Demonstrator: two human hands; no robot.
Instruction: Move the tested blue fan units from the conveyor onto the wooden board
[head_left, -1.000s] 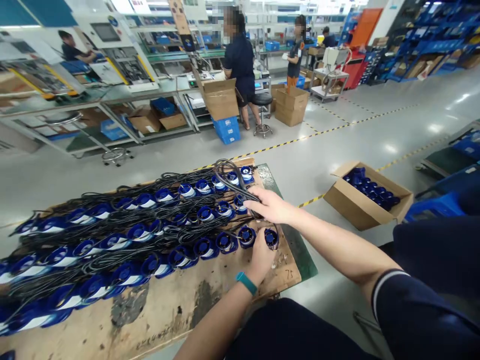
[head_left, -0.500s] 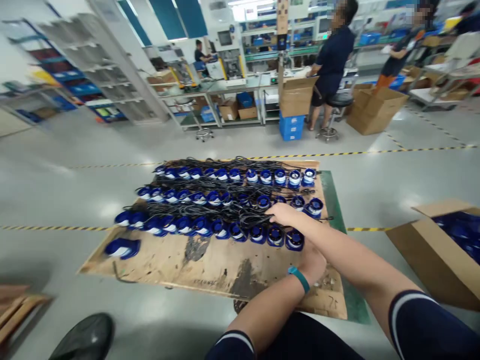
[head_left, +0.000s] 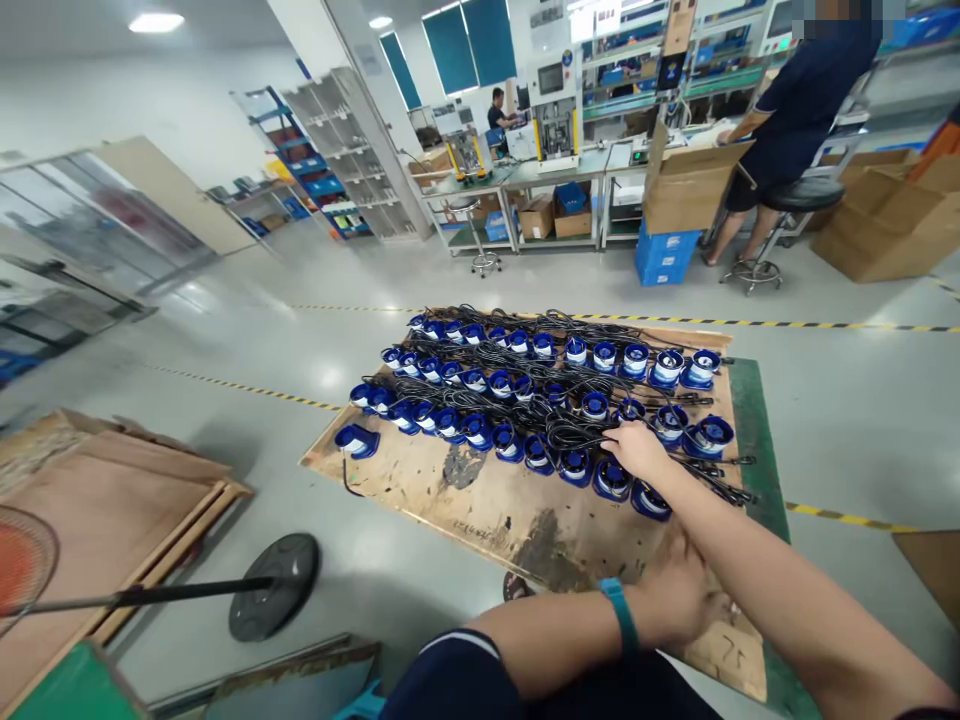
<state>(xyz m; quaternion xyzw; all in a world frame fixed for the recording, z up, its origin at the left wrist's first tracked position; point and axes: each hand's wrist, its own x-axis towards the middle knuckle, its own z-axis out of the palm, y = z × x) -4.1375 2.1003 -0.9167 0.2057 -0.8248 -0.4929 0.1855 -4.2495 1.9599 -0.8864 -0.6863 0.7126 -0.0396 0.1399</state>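
Note:
My right hand (head_left: 636, 450) reaches over the front row, its fingers closed on a looped black cable (head_left: 574, 428). My left hand (head_left: 679, 590), with a teal band (head_left: 619, 612) at its wrist, is low over the board's right part, beneath my right forearm. It is smeared by motion and partly hidden, so its fingers are unclear. Several blue round housings (head_left: 611, 478) with white bands stand in rows, bundles of black cable lying between them. A single blue housing (head_left: 356, 440) lies at the board's left end, its cable hanging over the front edge.
The wooden board (head_left: 427, 490) has a green edge (head_left: 757, 430) on its right. At left are a wooden crate (head_left: 150, 480) and a round black stand base (head_left: 274, 588). A cardboard box (head_left: 690, 185) sits on blue bins (head_left: 666, 255); a person (head_left: 802, 110) stands beside them.
The view has swung left, bringing the crate and stand base into sight. My right hand stays at the cables. My left hand has drawn away from the front housings towards me.

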